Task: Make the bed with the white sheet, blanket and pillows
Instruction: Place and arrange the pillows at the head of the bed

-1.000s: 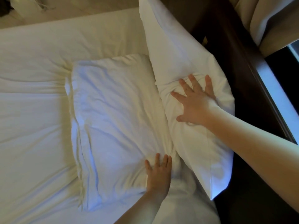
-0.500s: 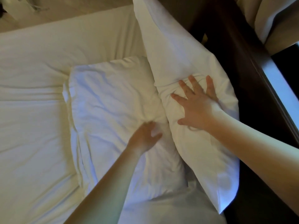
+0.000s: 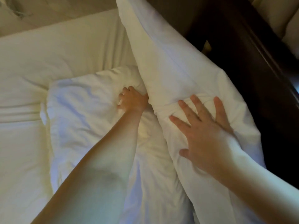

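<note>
Right hand [image 3: 205, 131] spread wide, fingers splayed, pressing flat on the leaning pillow [image 3: 169, 62], which is propped against the dark headboard [image 3: 242, 54]. Left hand [image 3: 132, 101] reaches in where the two pillows meet, its fingers curled into the flat pillow [image 3: 84, 110], bunching the fabric. That pillow lies on the white sheet [image 3: 48, 50], its near part hidden under the left forearm. Pale curtain [image 3: 275, 13] hangs beyond the headboard.
</note>
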`<act>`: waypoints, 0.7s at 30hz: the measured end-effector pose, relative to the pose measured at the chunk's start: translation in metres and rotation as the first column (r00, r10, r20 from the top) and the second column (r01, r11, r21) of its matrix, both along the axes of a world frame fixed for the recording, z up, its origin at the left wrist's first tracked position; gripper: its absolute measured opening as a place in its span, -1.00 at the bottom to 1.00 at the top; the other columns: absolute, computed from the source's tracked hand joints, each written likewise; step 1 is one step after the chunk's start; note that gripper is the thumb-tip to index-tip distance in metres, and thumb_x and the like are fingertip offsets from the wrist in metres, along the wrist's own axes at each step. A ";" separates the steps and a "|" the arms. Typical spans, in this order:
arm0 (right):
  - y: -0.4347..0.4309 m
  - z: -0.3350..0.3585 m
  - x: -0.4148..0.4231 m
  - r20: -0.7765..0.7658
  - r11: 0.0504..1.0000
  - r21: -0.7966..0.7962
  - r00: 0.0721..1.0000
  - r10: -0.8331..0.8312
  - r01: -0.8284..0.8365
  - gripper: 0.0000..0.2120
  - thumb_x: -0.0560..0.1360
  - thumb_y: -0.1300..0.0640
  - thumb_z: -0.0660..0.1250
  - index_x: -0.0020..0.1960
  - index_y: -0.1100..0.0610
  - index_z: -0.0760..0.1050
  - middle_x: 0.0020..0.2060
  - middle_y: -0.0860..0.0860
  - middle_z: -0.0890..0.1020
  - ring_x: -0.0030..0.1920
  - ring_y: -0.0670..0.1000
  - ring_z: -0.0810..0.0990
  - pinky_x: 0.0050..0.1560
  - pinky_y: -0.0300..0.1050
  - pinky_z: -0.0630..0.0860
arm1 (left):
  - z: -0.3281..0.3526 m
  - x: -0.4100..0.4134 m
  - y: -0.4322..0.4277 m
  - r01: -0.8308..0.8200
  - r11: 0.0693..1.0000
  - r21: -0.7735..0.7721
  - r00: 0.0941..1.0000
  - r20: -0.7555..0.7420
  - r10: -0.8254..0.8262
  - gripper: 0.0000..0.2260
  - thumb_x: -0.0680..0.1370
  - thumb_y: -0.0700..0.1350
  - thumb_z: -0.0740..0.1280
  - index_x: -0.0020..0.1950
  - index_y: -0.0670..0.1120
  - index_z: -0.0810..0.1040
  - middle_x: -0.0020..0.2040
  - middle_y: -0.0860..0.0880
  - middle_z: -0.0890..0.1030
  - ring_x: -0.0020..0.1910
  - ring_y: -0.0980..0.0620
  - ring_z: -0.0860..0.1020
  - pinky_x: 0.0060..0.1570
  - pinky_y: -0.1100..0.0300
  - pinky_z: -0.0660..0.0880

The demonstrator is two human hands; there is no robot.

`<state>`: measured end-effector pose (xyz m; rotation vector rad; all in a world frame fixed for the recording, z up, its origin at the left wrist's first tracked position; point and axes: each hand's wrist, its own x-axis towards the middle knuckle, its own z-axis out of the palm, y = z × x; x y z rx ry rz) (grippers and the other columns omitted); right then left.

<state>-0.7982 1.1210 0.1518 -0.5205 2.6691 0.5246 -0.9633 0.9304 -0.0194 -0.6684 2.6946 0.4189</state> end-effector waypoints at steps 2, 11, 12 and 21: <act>-0.001 0.001 0.001 0.016 1.000 -0.005 1.000 -0.010 0.010 -0.15 0.55 -0.39 0.06 0.61 -0.15 -0.34 0.56 0.06 -0.46 0.52 0.22 -0.53 0.40 0.46 -0.42 | -0.010 -0.011 0.005 -0.019 0.999 -0.027 0.995 0.093 0.021 -0.45 0.58 0.17 0.23 0.45 -0.13 0.31 0.37 -0.14 0.36 0.37 -0.24 0.36 0.23 -0.39 0.38; -0.005 0.001 -0.003 0.079 1.000 -0.015 0.997 -0.022 0.023 -0.22 0.61 -0.26 0.03 0.60 -0.11 -0.41 0.52 0.08 -0.53 0.48 0.25 -0.58 0.35 0.48 -0.47 | -0.028 -0.017 -0.010 0.059 0.992 0.111 0.979 -0.201 -0.036 -0.82 0.54 -0.14 0.21 -0.27 -0.04 0.46 -0.11 -0.13 0.63 -0.07 -0.22 0.62 -0.06 -0.03 0.58; -0.005 0.001 -0.002 0.074 1.000 -0.019 0.997 -0.022 0.023 -0.22 0.61 -0.25 0.04 0.60 -0.11 -0.40 0.52 0.08 -0.52 0.48 0.25 -0.57 0.35 0.48 -0.47 | -0.022 -0.019 -0.009 0.064 0.989 0.137 0.971 -0.237 -0.030 -0.79 0.52 -0.18 0.21 -0.31 -0.04 0.38 -0.16 -0.10 0.60 -0.12 -0.18 0.59 -0.10 0.03 0.54; -0.006 0.006 -0.002 0.052 0.999 -0.039 0.998 -0.017 0.019 -0.18 0.56 -0.35 0.07 0.62 -0.13 -0.31 0.57 0.06 -0.44 0.52 0.21 -0.52 0.40 0.44 -0.42 | -0.051 0.002 -0.020 0.293 0.955 0.040 0.956 -0.020 -0.292 -0.43 0.66 0.18 0.06 0.63 -0.01 0.16 0.62 -0.11 0.19 0.58 -0.26 0.15 0.53 -0.21 0.05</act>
